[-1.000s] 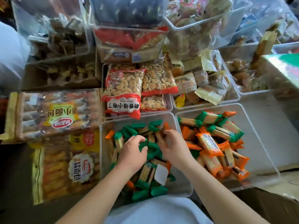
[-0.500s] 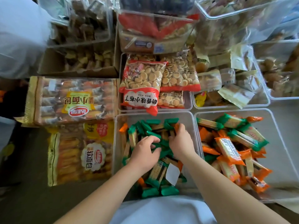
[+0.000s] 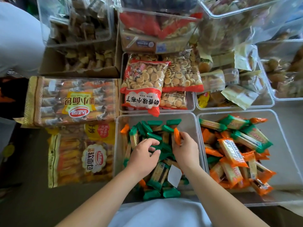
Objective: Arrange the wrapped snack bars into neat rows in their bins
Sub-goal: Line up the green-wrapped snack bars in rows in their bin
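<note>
Your right hand (image 3: pixel 185 152) is inside the clear middle bin (image 3: pixel 191 123), toward its right wall. Its thumb and fingertips pinch one orange-ended bar (image 3: pixel 177 136) near its far end. That bar stands tilted up out of the heap just beyond your knuckles, and its lower length is hidden behind your fingers. Your left hand (image 3: pixel 144 155) is in the same bin, just left of the right hand and apart from it. Its fingers curl down over the green-ended bars (image 3: pixel 152 128), and a green wrapper end shows between thumb and fingertips, but I cannot tell whether you actually have hold of it. The green-ended bars lie loose at mixed angles across the far half of the bin. More of them lie under and behind your wrists down to the near wall, with a few orange ends poking out among them. A white label (image 3: pixel 174 177) shows between your forearms at the near part of the bin. Just beside this bin on your right, the right-hand bin (image 3: pixel 282 133) holds a jumbled pile of orange and green bars (image 3: pixel 232 151), heaped toward its left side. Beyond the middle bin, a red bag of round biscuits (image 3: pixel 144 79) hangs over the near edge of its own tray, close to your bin's far rim. To the left lie a pack of small bread rolls (image 3: pixel 72 100) and, nearer to you, a second bread pack (image 3: pixel 82 158).
</note>
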A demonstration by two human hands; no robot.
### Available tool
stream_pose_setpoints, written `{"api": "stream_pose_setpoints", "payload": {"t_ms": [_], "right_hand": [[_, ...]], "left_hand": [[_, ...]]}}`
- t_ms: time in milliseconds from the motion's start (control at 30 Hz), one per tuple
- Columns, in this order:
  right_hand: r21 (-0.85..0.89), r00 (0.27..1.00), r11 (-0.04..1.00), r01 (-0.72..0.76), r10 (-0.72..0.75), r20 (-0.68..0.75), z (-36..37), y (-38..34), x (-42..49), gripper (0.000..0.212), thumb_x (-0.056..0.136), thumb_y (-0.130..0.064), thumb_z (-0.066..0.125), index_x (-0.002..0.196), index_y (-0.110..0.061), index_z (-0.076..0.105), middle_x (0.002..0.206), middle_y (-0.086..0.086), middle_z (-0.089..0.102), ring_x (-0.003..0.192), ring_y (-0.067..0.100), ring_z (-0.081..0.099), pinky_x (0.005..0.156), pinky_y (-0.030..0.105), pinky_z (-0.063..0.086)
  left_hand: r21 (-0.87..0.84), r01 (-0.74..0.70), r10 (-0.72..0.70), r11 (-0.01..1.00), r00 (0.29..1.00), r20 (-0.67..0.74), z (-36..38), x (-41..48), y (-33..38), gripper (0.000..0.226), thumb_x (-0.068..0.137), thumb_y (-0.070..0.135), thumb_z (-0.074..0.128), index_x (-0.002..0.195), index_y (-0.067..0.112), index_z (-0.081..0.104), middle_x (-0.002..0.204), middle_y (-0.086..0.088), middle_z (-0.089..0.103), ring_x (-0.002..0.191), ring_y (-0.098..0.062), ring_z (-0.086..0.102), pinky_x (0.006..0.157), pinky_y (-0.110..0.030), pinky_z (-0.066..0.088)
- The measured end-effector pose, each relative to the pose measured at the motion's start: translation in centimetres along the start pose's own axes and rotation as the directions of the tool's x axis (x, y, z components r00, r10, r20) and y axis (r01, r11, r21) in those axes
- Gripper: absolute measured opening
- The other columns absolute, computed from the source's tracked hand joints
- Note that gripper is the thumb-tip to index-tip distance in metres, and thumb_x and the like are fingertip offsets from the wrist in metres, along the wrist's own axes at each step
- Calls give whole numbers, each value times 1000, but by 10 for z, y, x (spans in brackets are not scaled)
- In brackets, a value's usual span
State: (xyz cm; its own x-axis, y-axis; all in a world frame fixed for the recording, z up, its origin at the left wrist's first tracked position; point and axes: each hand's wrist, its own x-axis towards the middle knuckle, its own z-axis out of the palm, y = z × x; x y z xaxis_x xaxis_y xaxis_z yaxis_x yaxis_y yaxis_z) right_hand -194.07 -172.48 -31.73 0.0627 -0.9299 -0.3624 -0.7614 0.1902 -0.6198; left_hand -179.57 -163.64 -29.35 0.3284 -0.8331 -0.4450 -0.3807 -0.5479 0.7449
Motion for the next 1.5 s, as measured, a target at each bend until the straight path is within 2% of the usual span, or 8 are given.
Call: {"api": "stream_pose_setpoints", "payload": {"t_ms": [200, 400, 600, 733, 900, 1067, 1233, 1500], "right_hand": [[270, 992, 958, -94, 67, 106, -11, 12, -23, 32, 89, -17, 75, 117, -32, 69, 101, -20, 68, 91, 8, 70, 72, 36, 65], [332, 969, 924, -191, 123, 215, -14, 19, -24, 31, 90, -27, 70, 120, -29, 63, 107, -12, 68, 99, 10, 68, 81, 42, 65], [422, 954, 876, -233, 122, 274, -14, 22, -26, 46, 76, -63, 72, 109, -31, 68, 108, -8, 74, 101, 14, 73, 83, 43, 64], [423, 975, 896, -132, 42, 216, -24, 11, -36, 14, 96, -43, 65, 102, -31, 69, 96, -9, 76, 93, 11, 74, 81, 44, 64], [360, 992, 931, 57, -94, 85, -75, -9, -59, 12, 104, -26, 59, 110, -28, 69, 95, -18, 70, 88, -13, 64, 66, 10, 54], [307, 967, 925, 223, -170, -193, -143, 8, -80, 22, 105, -24, 57, 113, -44, 63, 100, -23, 69, 95, -6, 65, 74, 11, 54], [31, 879, 976, 216, -181, -441, -185, 74, -84, 33, 101, -20, 60, 132, -17, 69, 129, -3, 69, 120, 15, 65, 100, 33, 55], [-151, 994, 985, -85, 74, -77, -216, 119, -74, 27, 101, -36, 59, 125, -34, 71, 128, -11, 67, 122, 18, 61, 96, 35, 53]], "left_hand": [[171, -16, -9, 985, 989, 145, 16, 8, 8, 66, 91, 37, 74, 151, 30, 46, 146, 11, 51, 130, -13, 53, 108, -38, 49], [358, -81, 57, 930, 995, 77, 37, 13, 5, 73, 84, 47, 78, 148, 32, 47, 139, 10, 50, 123, -21, 56, 97, -41, 52], [175, -68, 66, 982, 998, 16, 37, 5, 9, 61, 91, 27, 72, 146, 43, 53, 135, 13, 59, 126, -15, 55, 105, -37, 50], [16, -114, 115, 993, 993, -15, 33, -9, 15, 49, 96, 30, 70, 143, 38, 60, 125, 15, 62, 117, -8, 60, 103, -34, 53], [-137, -188, 171, 973, 977, -129, 24, -23, 31, 44, 98, 19, 70, 137, 39, 65, 117, 22, 62, 110, -1, 63, 99, -28, 56], [-229, -295, 287, 927, 955, -72, 43, -27, 85, 38, 97, 22, 71, 130, 41, 67, 123, 17, 64, 110, -4, 66, 95, -31, 59], [-235, -319, 347, 918, 933, 92, 99, -30, 131, 38, 97, 26, 71, 132, 38, 67, 118, 15, 71, 104, -5, 68, 93, -35, 60], [113, -258, 213, 959, 927, 310, 135, -34, 135, 40, 99, 33, 66, 138, 33, 61, 131, 14, 60, 114, -5, 60, 99, -33, 57]]}}
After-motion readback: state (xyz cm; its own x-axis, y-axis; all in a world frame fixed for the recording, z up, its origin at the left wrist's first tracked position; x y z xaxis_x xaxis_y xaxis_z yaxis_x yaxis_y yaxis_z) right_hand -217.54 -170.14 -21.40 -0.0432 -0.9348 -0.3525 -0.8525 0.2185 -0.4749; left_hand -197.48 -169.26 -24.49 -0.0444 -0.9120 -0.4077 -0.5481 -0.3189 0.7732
